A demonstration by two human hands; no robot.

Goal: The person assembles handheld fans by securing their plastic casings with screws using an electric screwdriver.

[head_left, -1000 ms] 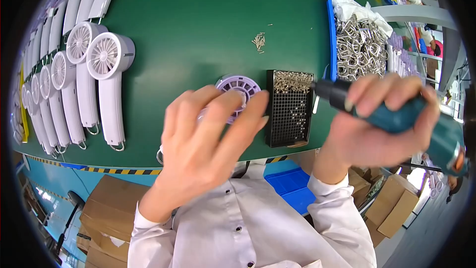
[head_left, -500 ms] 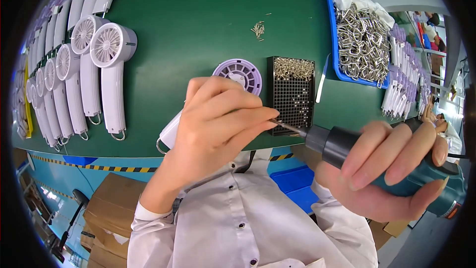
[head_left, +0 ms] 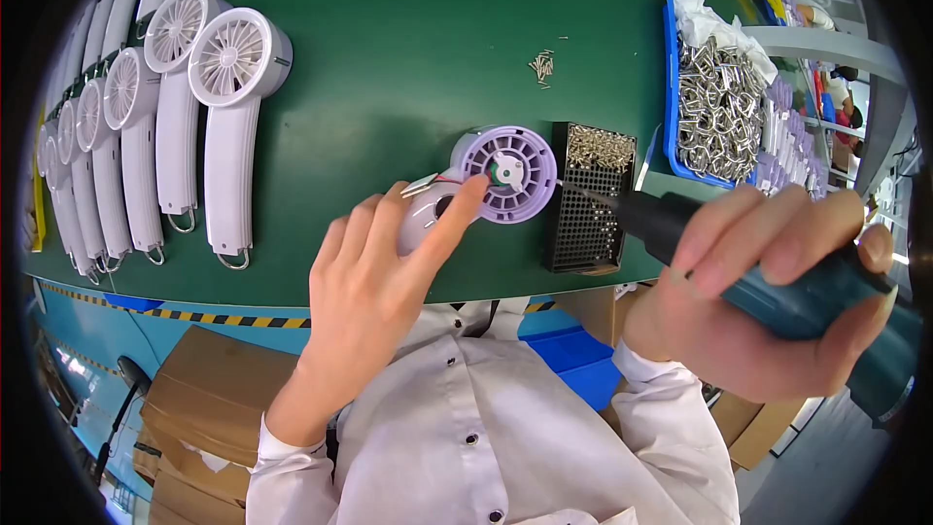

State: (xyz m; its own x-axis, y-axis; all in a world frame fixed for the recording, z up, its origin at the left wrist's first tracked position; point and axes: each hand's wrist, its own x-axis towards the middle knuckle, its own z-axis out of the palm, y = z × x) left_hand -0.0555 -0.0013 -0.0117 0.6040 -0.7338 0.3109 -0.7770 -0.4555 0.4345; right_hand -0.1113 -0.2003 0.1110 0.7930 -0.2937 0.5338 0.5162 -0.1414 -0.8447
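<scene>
A lilac handheld fan (head_left: 540, 154) lies on the green table, its round head showing a slotted ring and a white hub with a bit of green inside. Over its neck rests my left hand (head_left: 364, 277), thumb against the hub side and the other fingers curled along the body. Thin red wire and a pale strip show beside those fingers; the handle is mostly hidden. My right hand (head_left: 753, 326) grips a dark teal electric screwdriver (head_left: 653, 224). Its thin bit points left across the black screw tray (head_left: 564, 258), close to the fan head. A screw on the tip is too small to confirm.
Loose screws (head_left: 541, 66) lie behind the tray. At the right stands a blue bin (head_left: 673, 107) of metal hooks (head_left: 717, 112). Finished-looking white fans (head_left: 228, 180) line the left. The table's near edge (head_left: 466, 297) runs just before my body.
My left hand has left the screwdriver's tip and come down onto the fan, uncovering more of its head. The screwdriver has shifted up slightly in view. The whole view has moved a little.
</scene>
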